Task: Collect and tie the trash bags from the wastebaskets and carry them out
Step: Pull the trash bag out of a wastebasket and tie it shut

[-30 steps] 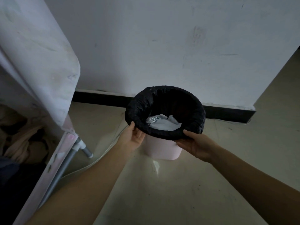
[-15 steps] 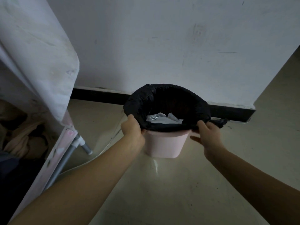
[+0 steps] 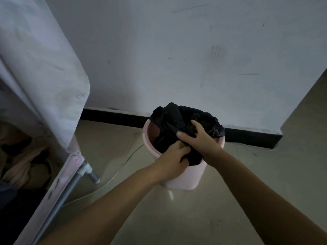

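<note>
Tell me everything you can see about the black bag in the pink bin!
The black trash bag looks like thin, crinkly, slightly shiny plastic. Its top is pulled off the rim of the pink wastebasket and bunched toward the middle, while the rest sits inside the bin. The left hand grips the near edge, and the right hand grips the gathered plastic on top. It is not tied yet. What is inside cannot be seen.
</note>
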The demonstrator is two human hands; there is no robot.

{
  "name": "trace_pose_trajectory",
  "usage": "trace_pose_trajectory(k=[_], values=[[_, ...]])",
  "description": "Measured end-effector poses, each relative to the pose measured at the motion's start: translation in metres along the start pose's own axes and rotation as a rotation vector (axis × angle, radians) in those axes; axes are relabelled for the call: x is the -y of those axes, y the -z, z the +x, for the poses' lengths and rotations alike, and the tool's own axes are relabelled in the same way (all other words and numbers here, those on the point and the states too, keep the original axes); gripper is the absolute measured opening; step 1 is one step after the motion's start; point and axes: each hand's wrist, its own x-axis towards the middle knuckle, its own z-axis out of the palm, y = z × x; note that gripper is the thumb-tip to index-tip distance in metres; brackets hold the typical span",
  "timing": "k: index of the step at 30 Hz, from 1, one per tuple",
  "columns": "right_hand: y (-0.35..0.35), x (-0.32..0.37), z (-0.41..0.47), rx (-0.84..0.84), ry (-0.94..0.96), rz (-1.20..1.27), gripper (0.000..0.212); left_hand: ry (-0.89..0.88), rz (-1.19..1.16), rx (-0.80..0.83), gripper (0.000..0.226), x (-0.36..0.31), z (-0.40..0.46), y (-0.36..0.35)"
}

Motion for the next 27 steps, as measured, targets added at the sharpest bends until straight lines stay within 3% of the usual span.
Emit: trace_pose_trajectory(k=[1,3,4,6,8,10,14,16,19,22,24,27], values=[[0.001,-0.001,0.002,-0.008,-0.026,-0.087,0.068,0.008,-0.04,0.048,0.037,0.002,-0.003,0.002],[0.006,-0.004,0.005,-0.021,-0.018,-0.219,0.022,0.119,-0.249,0.071,0.042,0.002,-0.006,0.01],[0.008,-0.005,0.005,-0.044,0.003,-0.252,0.009,0.21,-0.411,0.007,0.041,0.0,-0.004,0.016],[0.013,-0.006,0.005,-0.074,0.073,-0.263,0.025,0.427,-0.683,-0.244,0.035,0.003,0.007,0.033],[0.017,-0.003,-0.002,-0.036,0.12,-0.251,0.033,0.562,-0.787,-0.447,0.022,0.017,0.02,0.045],[0.021,-0.003,-0.009,0.068,0.117,-0.26,0.038,0.547,-0.845,-0.451,0.009,0.023,0.029,0.047],[0.025,-0.006,-0.02,0.252,0.065,-0.315,0.039,0.557,-0.997,-0.406,0.036,0.01,0.05,0.03],[0.03,-0.009,-0.017,0.174,0.064,-0.362,0.034,0.552,-0.982,-0.516,0.039,0.002,0.056,0.026],[0.04,-0.013,-0.012,-0.089,0.066,-0.406,0.029,0.499,-0.928,-0.614,0.036,0.001,0.058,0.024],[0.04,-0.017,-0.005,-0.266,0.081,-0.38,0.025,0.338,-0.569,-0.531,0.04,-0.003,0.051,0.019],[0.033,-0.016,0.002,-0.303,0.061,-0.202,0.022,0.217,-0.352,-0.443,0.044,0.0,0.047,0.01],[0.02,-0.016,0.011,-0.223,-0.011,0.306,0.011,0.089,-0.246,-0.282,0.04,-0.007,0.035,0.002]])
